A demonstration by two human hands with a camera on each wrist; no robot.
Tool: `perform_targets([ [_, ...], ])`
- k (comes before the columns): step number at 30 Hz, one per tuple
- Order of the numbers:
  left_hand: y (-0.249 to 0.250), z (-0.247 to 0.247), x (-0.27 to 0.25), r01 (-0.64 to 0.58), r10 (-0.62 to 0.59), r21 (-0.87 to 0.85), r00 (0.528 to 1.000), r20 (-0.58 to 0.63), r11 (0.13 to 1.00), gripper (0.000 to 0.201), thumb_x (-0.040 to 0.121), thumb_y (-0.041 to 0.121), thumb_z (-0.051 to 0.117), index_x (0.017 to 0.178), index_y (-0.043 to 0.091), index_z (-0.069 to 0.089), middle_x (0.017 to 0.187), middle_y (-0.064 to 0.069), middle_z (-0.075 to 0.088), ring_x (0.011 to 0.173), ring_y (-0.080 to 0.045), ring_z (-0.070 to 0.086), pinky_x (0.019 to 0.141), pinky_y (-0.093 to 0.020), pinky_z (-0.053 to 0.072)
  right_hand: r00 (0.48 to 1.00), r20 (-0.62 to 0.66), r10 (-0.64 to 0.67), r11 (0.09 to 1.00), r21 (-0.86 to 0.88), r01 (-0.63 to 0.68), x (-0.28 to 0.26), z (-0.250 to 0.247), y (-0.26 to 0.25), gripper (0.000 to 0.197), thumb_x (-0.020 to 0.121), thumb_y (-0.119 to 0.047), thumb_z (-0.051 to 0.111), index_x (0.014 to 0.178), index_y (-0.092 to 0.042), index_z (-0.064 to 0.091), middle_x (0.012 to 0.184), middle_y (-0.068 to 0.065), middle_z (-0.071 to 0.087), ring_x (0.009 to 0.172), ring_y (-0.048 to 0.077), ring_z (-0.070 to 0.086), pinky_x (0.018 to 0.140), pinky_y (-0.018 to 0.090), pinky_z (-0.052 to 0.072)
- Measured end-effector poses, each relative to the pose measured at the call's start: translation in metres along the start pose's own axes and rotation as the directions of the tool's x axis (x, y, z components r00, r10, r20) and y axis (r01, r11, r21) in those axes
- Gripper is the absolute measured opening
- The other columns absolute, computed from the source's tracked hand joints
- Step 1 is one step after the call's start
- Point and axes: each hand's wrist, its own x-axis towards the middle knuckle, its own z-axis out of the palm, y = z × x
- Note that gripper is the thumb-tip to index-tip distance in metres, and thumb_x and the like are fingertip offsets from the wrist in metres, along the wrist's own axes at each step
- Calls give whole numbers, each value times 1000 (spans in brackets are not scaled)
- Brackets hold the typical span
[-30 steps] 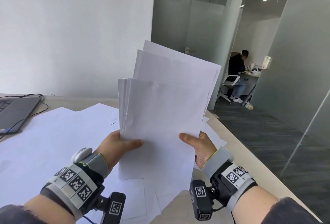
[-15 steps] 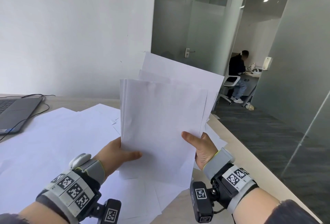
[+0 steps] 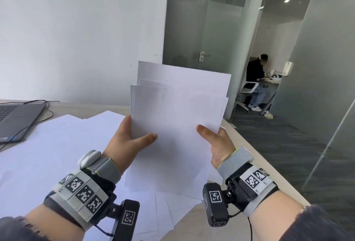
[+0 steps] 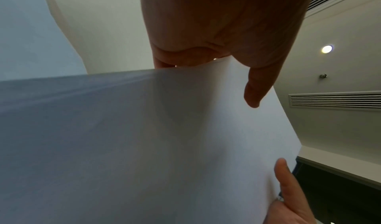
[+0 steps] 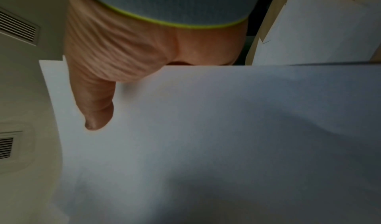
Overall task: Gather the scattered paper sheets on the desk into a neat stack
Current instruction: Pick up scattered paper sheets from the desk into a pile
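You are in an office. Your desk (image 3: 255,156) carries an open laptop (image 3: 17,119) with a cable and loose paper sheets (image 3: 48,148). Frosted glass partitions (image 3: 317,72) and a door with a lever handle (image 3: 202,56) divide the space, and beyond them a person (image 3: 254,79) sits on a swivel chair at another workstation. Dark carpet (image 3: 288,144) covers the floor.

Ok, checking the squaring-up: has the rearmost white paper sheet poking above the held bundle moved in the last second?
Yes, downward: the rearmost white paper sheet had its top edge just under the metal door handle; now a clear gap separates them.
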Motion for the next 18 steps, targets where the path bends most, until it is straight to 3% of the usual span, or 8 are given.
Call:
perform_targets([
  [4, -11, 0, -7, 38, -38, 28, 999, -5, 999, 57, 75, 28, 80, 128, 33, 59, 120, 6, 73, 112, -19, 70, 99, -49, 53, 998, -15, 65, 997, -29, -65, -8, -7, 18, 58, 40, -39, 98, 89, -14, 81, 100, 16, 77, 103, 41, 70, 99, 58, 51],
  [5, -15, -1, -8, 56, -56, 36, 998, -11, 998, 56, 74, 32, 80, 126, 34, 60, 119, 5, 74, 110, -19, 71, 99, -51, 53, 995, -40, 90, 994, -51, -92, -10, -10, 24, 62, 39, -40, 99, 90, -10, 80, 99, 16, 77, 101, 39, 72, 98, 59, 52],
  [8, -19, 0, -10, 91, -89, 43, 995, -45, 995, 46, 72, 36, 77, 117, 33, 67, 113, 4, 76, 105, -20, 73, 99, -53, 54, 982, -140, 129, 981, -127, -147, -15, -14, 38, 100, 26, -53, 101, 107, -3, 70, 101, 12, 78, 99, 33, 73, 96, 58, 54],
  [9, -17, 1, -9, 96, -94, 39, 994, -57, 995, 43, 73, 34, 76, 116, 31, 68, 112, 4, 77, 104, -19, 73, 99, -52, 54, 981, -155, 116, 981, -138, -137, -13, -15, 38, 101, 28, -53, 100, 109, -2, 68, 101, 10, 78, 98, 31, 74, 96, 56, 54],
  [12, -8, 2, -3, 94, -92, 32, 994, -63, 995, 40, 76, 30, 73, 115, 29, 68, 109, 4, 78, 102, -20, 73, 97, -50, 55, 987, -146, 65, 987, -137, -86, -7, -13, 28, 84, 38, -43, 100, 106, -3, 70, 101, 8, 78, 99, 28, 74, 98, 53, 54],
  [15, -6, 1, -3, 105, -105, -2, 992, -70, 994, 45, 74, 26, 73, 118, 29, 65, 109, 3, 78, 101, -21, 74, 92, -45, 56, 995, -84, 56, 994, -90, -64, -7, -10, 17, 39, 56, -24, 91, 90, -9, 79, 99, 12, 78, 98, 31, 74, 99, 53, 53],
  [18, -14, -2, -11, 160, -162, -28, 983, -85, 987, 58, 71, 24, 74, 126, 35, 58, 110, 4, 77, 98, -21, 75, 82, -39, 55, 996, -69, 59, 996, -67, -64, -14, -12, 21, 22, 64, -21, 84, 86, -16, 82, 99, 13, 78, 100, 35, 73, 98, 53, 54],
])
